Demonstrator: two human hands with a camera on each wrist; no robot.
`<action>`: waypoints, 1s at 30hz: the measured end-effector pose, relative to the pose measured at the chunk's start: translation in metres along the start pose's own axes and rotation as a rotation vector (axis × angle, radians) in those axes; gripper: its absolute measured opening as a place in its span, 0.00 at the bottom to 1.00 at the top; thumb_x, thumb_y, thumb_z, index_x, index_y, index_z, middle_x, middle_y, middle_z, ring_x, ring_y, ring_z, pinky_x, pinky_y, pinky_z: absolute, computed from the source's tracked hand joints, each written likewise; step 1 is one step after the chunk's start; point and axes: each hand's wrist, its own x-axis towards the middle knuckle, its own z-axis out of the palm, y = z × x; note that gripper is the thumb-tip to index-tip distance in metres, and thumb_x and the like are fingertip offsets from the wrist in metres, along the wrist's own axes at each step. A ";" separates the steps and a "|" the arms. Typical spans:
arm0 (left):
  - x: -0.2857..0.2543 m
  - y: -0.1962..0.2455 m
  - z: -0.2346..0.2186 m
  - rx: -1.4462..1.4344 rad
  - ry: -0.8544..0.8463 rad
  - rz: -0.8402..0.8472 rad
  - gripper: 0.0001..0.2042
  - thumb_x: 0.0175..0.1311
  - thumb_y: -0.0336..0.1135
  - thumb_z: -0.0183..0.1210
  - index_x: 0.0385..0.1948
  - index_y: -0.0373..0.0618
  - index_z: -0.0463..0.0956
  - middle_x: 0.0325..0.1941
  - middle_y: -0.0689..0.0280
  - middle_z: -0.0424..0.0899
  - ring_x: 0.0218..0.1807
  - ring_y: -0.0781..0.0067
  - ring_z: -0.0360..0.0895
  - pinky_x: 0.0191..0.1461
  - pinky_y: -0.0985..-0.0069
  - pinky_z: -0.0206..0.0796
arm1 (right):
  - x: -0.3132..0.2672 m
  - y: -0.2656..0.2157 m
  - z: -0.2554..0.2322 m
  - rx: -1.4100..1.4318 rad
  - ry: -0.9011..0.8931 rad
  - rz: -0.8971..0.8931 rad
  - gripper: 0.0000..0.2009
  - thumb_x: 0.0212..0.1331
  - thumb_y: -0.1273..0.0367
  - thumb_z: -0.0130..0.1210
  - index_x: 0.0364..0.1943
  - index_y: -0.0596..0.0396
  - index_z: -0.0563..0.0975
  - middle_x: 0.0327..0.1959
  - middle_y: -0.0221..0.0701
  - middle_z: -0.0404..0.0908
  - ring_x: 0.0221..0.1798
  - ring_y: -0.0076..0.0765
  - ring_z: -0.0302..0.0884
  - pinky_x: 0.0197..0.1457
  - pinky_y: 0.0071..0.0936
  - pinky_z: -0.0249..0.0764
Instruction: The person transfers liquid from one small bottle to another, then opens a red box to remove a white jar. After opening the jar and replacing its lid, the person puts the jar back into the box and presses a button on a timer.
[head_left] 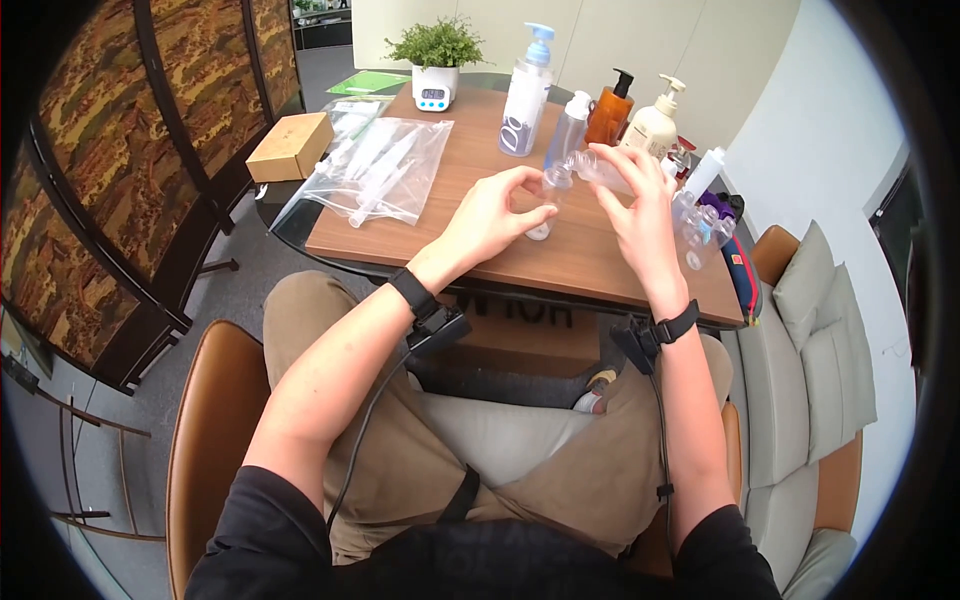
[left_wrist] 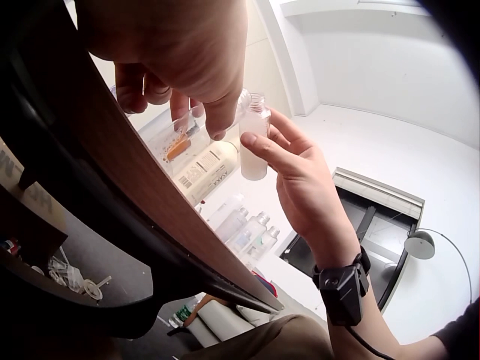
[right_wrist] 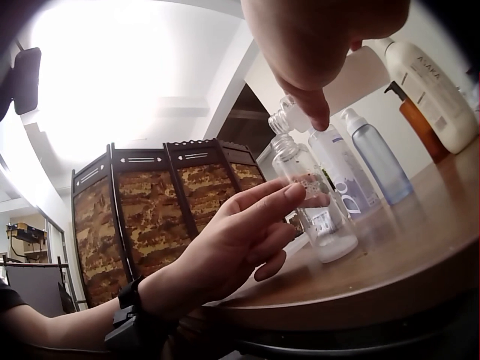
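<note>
My left hand (head_left: 488, 215) holds a small clear bottle (right_wrist: 330, 236) by its sides, thumb and fingers around it. This bottle has no cap and stands on the wooden table, with a little whitish contents at its base in the right wrist view. Above it, my right hand (head_left: 645, 200) grips a second uncapped bottle (left_wrist: 255, 154), translucent and whitish, between thumb and fingers. That one is tipped on its side, its threaded mouth right at the clear bottle's open neck. Part of it is hidden behind the right fingers.
Behind the hands stand a tall white pump bottle (head_left: 525, 105), a bluish bottle (head_left: 568, 135), an amber bottle (head_left: 608, 118) and a cream one (head_left: 650, 128). Several clear bottles (head_left: 697, 245) stand at right. Left are a plastic bag (head_left: 400, 165), a cardboard box (head_left: 290, 147) and a potted plant (head_left: 437, 45).
</note>
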 end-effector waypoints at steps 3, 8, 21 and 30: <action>-0.001 0.000 0.000 0.000 -0.010 -0.003 0.22 0.69 0.40 0.76 0.59 0.40 0.83 0.50 0.70 0.93 0.23 0.90 0.64 0.30 0.81 0.65 | 0.000 0.001 0.000 -0.023 0.009 -0.013 0.22 0.65 0.71 0.69 0.64 0.44 0.87 0.57 0.29 0.84 0.67 0.39 0.78 0.79 0.43 0.55; 0.000 -0.001 0.000 0.007 0.002 0.006 0.23 0.68 0.42 0.77 0.58 0.40 0.84 0.50 0.70 0.93 0.24 0.89 0.66 0.32 0.80 0.67 | 0.001 0.001 -0.001 -0.043 0.021 -0.019 0.22 0.63 0.72 0.70 0.63 0.44 0.87 0.57 0.29 0.84 0.67 0.39 0.77 0.80 0.44 0.55; 0.000 0.004 -0.002 0.007 -0.015 -0.006 0.25 0.68 0.43 0.77 0.60 0.38 0.83 0.51 0.67 0.93 0.25 0.87 0.71 0.35 0.77 0.72 | 0.002 -0.003 -0.004 -0.088 0.017 -0.033 0.23 0.63 0.74 0.69 0.64 0.44 0.87 0.58 0.30 0.84 0.68 0.39 0.77 0.83 0.48 0.53; 0.002 -0.002 -0.001 0.042 -0.003 0.013 0.27 0.67 0.43 0.77 0.62 0.37 0.83 0.52 0.65 0.93 0.25 0.86 0.70 0.34 0.77 0.72 | 0.002 -0.003 -0.004 -0.098 0.010 -0.030 0.23 0.63 0.74 0.69 0.64 0.44 0.87 0.58 0.30 0.83 0.68 0.38 0.77 0.83 0.50 0.52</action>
